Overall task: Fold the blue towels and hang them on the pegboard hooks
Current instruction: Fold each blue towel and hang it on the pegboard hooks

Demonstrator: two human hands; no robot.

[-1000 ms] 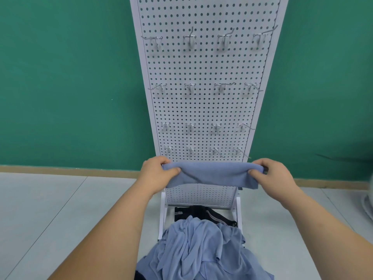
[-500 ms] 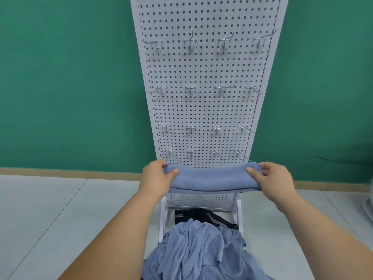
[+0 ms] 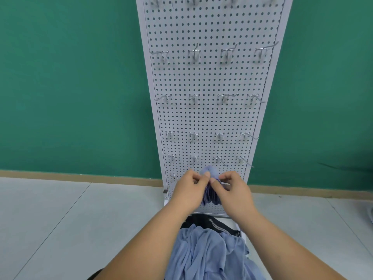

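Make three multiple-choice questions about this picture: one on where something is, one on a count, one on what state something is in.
1. Where is the pile of towels?
A. draped over a hook
B. low down in front of the pegboard
C. on a chair

2. How many hooks does each fully seen row hold?
A. two
B. four
C. six

3. What are the left hand and right hand doing?
A. hanging idle
B. lying flat on the floor
C. pinching the folded towel

Answers:
1. B, the pile sits below the board's base.
2. B, four hooks span each row.
3. C, both hands grip the towel between them.
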